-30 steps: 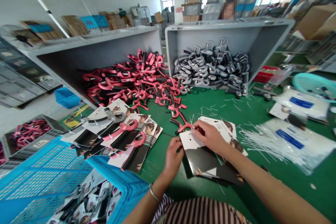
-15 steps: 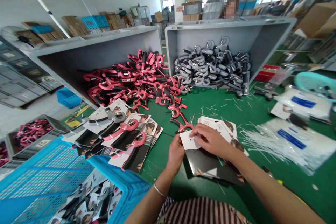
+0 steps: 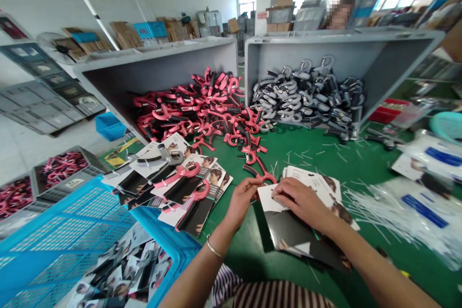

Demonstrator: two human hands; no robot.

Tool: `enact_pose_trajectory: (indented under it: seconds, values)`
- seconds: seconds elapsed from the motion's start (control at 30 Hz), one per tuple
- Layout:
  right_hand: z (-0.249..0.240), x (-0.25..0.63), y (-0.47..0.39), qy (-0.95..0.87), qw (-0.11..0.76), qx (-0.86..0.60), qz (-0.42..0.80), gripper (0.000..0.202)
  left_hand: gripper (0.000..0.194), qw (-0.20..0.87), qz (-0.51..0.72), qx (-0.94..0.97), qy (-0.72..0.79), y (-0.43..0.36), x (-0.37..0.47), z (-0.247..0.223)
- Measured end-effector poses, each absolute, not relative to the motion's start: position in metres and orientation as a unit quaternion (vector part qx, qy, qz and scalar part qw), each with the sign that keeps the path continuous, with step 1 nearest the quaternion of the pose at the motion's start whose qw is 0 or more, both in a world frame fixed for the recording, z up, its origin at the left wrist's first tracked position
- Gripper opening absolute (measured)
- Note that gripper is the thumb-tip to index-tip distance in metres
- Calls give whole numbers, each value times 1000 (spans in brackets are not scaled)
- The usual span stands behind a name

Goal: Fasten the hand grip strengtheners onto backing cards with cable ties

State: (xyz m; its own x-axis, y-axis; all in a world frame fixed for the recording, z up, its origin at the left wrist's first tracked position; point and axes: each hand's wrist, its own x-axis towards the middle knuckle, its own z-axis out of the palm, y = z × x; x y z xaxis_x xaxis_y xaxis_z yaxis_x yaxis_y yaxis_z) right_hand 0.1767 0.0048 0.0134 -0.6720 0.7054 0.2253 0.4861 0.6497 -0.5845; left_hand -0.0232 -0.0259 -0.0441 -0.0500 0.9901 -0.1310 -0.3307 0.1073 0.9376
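Observation:
My left hand has its fingertips closed at the spring end of a pink-and-black hand grip lying on the table. My right hand rests on a stack of printed cards, fingers curled over the white upper part of the top card. Whether a tie is pinched there I cannot make out. On my left, several cards with hand grips fastened to them, pink ones and a grey one, overlap beside a blue basket.
Two tipped grey bins face me: the left bin spills pink hand grips, the right bin grey ones. Loose white ties and plastic bags lie on the right. A person is behind the bins.
My left hand has left the card's edge and moved up to the pink hand grip. My right hand stays on the card, and the view has shifted slightly left.

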Motion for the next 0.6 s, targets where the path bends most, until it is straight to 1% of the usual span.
enact_pose_trajectory:
  seconds: [0.03,0.1,0.17,0.3,0.37,0.43,0.6]
  values:
    - [14,177,5,-880,223,-340,246,10,20,573,549,387,470,-25,-24,-45]
    - [13,177,5,-877,226,-344,247,10,23,550,528,439,476,-28,-23,-48]
    - [12,179,5,-864,237,-357,263,10,27,559,511,471,452,-34,-19,-52]
    - [8,182,4,-799,291,-414,324,9,26,570,520,448,452,-41,-8,-58]
    - [7,183,3,-784,302,-426,335,10,24,566,530,433,459,-39,-3,-60]
    - [7,183,3,-785,305,-427,328,10,25,573,533,429,451,-36,2,-61]
    - [8,182,6,-808,314,-427,256,12,29,586,558,392,436,-34,10,-64]
